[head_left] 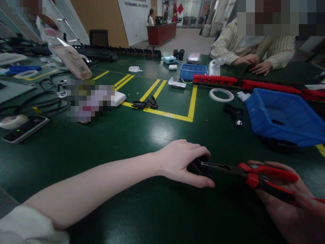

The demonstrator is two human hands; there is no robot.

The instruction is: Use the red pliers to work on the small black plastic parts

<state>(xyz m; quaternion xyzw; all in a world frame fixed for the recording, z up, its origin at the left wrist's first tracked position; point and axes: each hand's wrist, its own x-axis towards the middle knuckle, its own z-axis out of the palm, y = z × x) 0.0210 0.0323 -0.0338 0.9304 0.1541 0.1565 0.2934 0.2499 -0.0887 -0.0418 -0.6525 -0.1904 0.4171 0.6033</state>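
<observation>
My left hand curls its thumb and fingers around a small black part close above the green table. Most of that part is covered by the fingers, so its kind is not clear. In my right hand are long-nose pliers with red and black handles. Their jaws point left, and the tips reach the black part, at a small shiny metal piece. Whether the jaws grip that piece cannot be seen.
A blue bin stands at right, beside a black fitting with a metal end and a roll of tape. Black pieces lie by yellow tape lines. Cables and a white device are at left. Another person's hands rest across the table.
</observation>
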